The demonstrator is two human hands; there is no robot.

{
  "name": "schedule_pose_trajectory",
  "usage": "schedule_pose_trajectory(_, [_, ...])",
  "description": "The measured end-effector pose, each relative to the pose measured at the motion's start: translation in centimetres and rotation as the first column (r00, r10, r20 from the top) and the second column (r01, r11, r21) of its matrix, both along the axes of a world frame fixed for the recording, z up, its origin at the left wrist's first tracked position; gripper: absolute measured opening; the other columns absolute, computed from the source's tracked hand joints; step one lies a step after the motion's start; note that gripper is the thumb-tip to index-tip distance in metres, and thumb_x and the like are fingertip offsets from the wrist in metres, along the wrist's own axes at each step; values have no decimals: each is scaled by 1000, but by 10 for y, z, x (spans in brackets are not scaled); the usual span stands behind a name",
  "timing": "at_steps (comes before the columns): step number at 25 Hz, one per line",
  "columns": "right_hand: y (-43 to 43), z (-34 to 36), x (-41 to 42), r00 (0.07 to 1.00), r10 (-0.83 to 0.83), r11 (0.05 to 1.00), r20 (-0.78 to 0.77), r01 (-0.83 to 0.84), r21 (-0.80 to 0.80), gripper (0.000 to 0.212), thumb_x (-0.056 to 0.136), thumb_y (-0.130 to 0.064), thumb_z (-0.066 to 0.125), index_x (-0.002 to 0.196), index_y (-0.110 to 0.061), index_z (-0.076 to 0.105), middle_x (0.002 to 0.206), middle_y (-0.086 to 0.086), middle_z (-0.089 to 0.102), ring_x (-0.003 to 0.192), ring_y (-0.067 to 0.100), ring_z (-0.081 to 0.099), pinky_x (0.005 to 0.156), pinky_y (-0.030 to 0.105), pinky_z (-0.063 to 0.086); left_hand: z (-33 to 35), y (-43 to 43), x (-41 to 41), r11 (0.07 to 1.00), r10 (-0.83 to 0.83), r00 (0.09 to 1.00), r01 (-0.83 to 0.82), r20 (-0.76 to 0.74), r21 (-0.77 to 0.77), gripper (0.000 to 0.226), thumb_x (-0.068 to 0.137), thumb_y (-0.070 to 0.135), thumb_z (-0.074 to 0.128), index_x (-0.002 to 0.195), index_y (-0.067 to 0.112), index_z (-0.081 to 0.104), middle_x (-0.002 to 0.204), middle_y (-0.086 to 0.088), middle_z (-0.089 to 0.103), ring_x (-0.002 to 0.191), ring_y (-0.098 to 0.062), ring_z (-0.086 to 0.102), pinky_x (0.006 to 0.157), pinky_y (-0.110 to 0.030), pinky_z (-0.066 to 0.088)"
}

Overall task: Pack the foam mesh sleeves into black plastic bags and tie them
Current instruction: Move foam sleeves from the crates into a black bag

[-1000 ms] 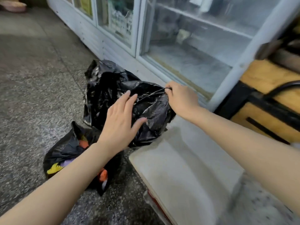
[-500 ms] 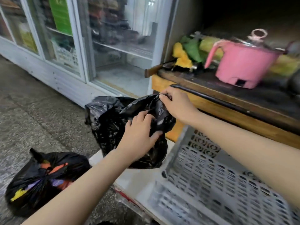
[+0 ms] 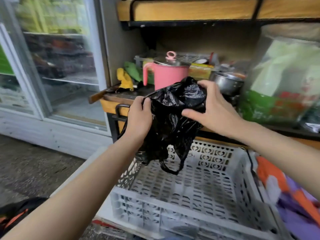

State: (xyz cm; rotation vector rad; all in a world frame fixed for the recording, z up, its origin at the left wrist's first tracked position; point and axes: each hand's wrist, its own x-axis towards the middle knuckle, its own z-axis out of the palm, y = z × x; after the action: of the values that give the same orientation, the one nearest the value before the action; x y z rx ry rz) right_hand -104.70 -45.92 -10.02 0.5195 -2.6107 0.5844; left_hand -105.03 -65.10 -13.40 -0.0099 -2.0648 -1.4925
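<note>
Head view: 1 black plastic bag point(image 3: 173, 122) is held up in the air between both hands, above the far side of a white perforated crate point(image 3: 190, 205) and in front of a wooden shelf edge point(image 3: 110, 104). The bag is thin, glossy and heavily crumpled, bunched into loose folds, and it hangs limp. A narrow handle loop dangles from its lower end just over the crate's far wall. Whether anything is inside cannot be told.

The left hand point(image 3: 138, 118) grips the bag's upper left edge, fingers curled tight round a pinch of plastic. The right hand point(image 3: 213, 110) holds the upper right part, its fingers curled over the top of the bunched plastic and its thumb stretched across the front.

Foam mesh sleeves point(image 3: 277, 179) in orange, white and purple lie just right of the crate. A second black bag point(image 3: 15, 212) with orange showing sits at the lower left on the floor. On the shelf behind stand a pink pot point(image 3: 169, 75) with a lid and a steel pot point(image 3: 226, 82); a glass-door fridge point(image 3: 65, 66) is at the left
</note>
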Motion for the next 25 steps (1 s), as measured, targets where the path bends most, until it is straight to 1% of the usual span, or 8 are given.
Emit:
schedule_pose_trajectory(3, [45, -20, 28, 983, 23, 1000, 183, -18, -25, 101, 70, -64, 63, 144, -26, 4, 150, 6, 26, 132, 16, 36, 102, 21, 29, 5, 50, 3, 990, -119, 991, 114, 65, 78, 31, 102, 24, 35, 74, 12, 42, 72, -1, 45, 68, -13, 42, 67, -29, 34])
schedule_pose_trajectory(6, [88, -40, 34, 983, -83, 983, 162, 108, -151, 61, 90, -31, 60, 138, -16, 27, 122, 10, 57, 107, 23, 57, 74, 19, 36, 8, 93, 10, 971, -237, 971, 238, 43, -24, 35, 102, 23, 34, 68, 14, 36, 67, 1, 38, 64, -12, 37, 59, -24, 30])
schedule_pose_trajectory(9, [129, -63, 31, 962, -179, 963, 204, 214, -162, 33, 89, -2, 55, 118, -17, 51, 113, 14, 63, 102, 29, 60, 80, 34, 42, -2, 116, 9, 915, -333, 942, 336, 52, -223, 37, 102, 23, 38, 67, 10, 39, 63, 1, 39, 62, -11, 36, 60, -30, 28])
schedule_pose_trajectory(14, [173, -126, 22, 842, -310, 940, 442, 341, 8, 45, 82, 2, 59, 125, -7, 52, 127, 18, 57, 118, 30, 52, 86, 26, 36, -50, 134, 19, 756, -367, 770, 574, 521, -316, 21, 100, 35, 41, 97, 15, 45, 77, 5, 50, 74, -12, 50, 65, -25, 35])
schedule_pose_trajectory(16, [177, -140, 26, 808, -350, 917, 474, 400, -5, 59, 79, 6, 55, 135, -5, 40, 132, 22, 47, 125, 33, 43, 96, 28, 35, -64, 131, 29, 788, -388, 755, 569, 528, -234, 24, 99, 35, 43, 113, 16, 45, 91, 4, 54, 83, -11, 54, 72, -23, 42])
schedule_pose_trajectory(18, [172, -135, 40, 879, -383, 899, 285, 425, -104, 59, 80, 9, 49, 136, -5, 36, 130, 21, 43, 124, 33, 40, 99, 30, 32, -78, 121, 39, 817, -345, 839, 489, 421, -306, 26, 98, 32, 46, 118, 15, 45, 108, 2, 53, 99, -13, 53, 87, -27, 44])
schedule_pose_trajectory(21, [140, -126, 76, 983, -142, 946, 116, 169, -276, 42, 91, -7, 52, 131, -8, 43, 129, 10, 48, 123, 23, 46, 102, 28, 33, -101, 102, 55, 775, -324, 870, 470, 373, -423, 29, 98, 34, 44, 120, 15, 47, 120, -1, 52, 112, -14, 50, 98, -30, 40])
schedule_pose_trajectory(25, [88, -154, 117, 801, 96, 994, 591, -104, -20, 93, 80, -58, 60, 148, -20, 10, 154, 0, 19, 136, 17, 32, 109, 36, 34, -127, 79, 63, 480, -227, 747, 644, 625, -596, 55, 90, 47, 54, 135, 17, 40, 132, -3, 45, 121, -18, 42, 99, -29, 34])
